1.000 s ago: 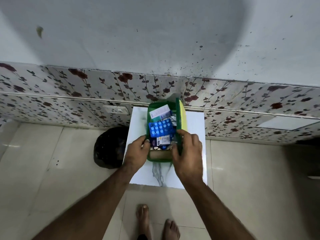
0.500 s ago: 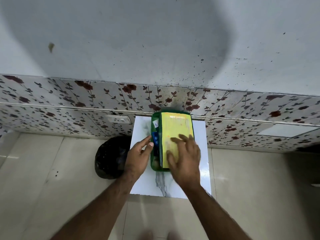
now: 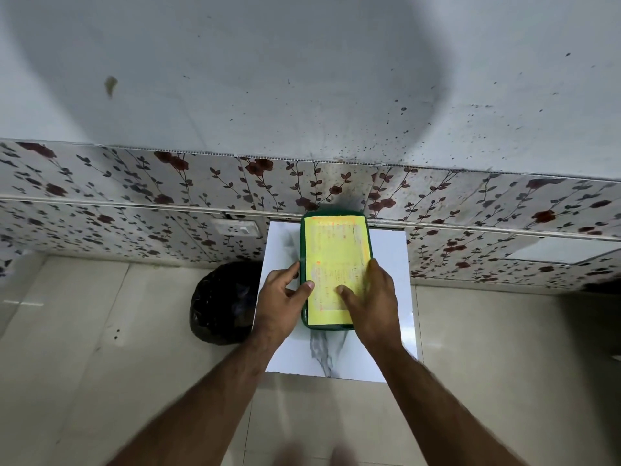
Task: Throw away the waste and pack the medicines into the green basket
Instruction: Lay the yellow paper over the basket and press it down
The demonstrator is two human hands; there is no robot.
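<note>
Basket (image 3: 304, 250) lies closed under both hands, its dark green rim framing a yellow printed lid (image 3: 336, 260). Left fingers (image 3: 307, 286) curl against its left edge, right fingers (image 3: 346, 294) spread flat on the lid. It rests on the white tabletop (image 3: 386, 250), a black bag (image 3: 221, 304) beside it on the floor.

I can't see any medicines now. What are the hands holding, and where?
Both hands rest on the green basket: left hand at its left edge, right hand flat on the yellow-papered lid.

A yellow printed sheet (image 3: 336, 264) is covering the green plastic basket (image 3: 303, 264); white grey-veined marble counter (image 3: 386, 257), glossy black bag (image 3: 221, 304), red-flowered wall panels (image 3: 168, 183).
</note>
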